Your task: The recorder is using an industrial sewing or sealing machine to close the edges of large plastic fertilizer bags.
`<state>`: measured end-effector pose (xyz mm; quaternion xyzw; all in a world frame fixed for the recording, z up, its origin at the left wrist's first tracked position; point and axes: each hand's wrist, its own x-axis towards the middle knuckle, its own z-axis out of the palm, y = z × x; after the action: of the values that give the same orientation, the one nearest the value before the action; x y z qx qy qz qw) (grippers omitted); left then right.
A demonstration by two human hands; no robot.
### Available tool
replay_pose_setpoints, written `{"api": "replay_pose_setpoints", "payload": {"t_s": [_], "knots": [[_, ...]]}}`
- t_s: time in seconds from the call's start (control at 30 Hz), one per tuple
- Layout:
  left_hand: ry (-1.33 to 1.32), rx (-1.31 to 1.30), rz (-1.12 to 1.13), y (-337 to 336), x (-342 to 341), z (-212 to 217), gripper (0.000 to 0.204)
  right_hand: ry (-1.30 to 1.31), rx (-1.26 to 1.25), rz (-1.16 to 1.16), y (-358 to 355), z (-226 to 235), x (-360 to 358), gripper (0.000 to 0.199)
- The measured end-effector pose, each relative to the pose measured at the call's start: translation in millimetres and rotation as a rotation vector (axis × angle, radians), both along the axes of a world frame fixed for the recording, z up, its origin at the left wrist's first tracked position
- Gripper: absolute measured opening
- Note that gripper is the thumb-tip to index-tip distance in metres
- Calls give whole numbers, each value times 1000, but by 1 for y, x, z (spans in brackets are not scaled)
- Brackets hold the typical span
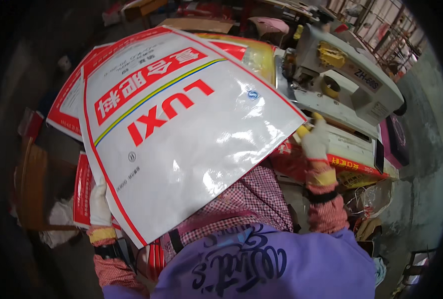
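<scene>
A large flat woven plastic sack (201,149), white with red print and red borders, lies slanted across my lap and the work surface. My left hand (100,205), in a white glove, grips its left edge near the lower corner; the fingers are partly hidden behind it. At the sack's right corner is my gloved right hand (315,139), its yellow-coated thumb and finger closing around the corner. Just beyond that hand stands a sewing machine (353,74), pale grey, with a yellow cloth (331,54) on its arm.
More red-and-white sacks (64,107) lie under and behind the held one. A dark phone-like slab (379,155) rests near the machine's right end, by a purple box (395,139). Brown cardboard (33,184) stands at the left. Clear plastic and clutter (368,202) lie at the lower right.
</scene>
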<state>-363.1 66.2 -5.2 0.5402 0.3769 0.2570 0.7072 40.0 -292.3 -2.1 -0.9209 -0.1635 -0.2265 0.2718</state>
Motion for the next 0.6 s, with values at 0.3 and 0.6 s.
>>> {"api": "replay_pose_setpoints", "payload": {"t_s": [0.3,0.6], "knots": [[243,519,-42,23,-34,0,35,1240,1413,1012,37,-13,-23,22],[-108,219,463,-35,-114,50,41,1704,1094,1279,267,-75,-12,37]]}}
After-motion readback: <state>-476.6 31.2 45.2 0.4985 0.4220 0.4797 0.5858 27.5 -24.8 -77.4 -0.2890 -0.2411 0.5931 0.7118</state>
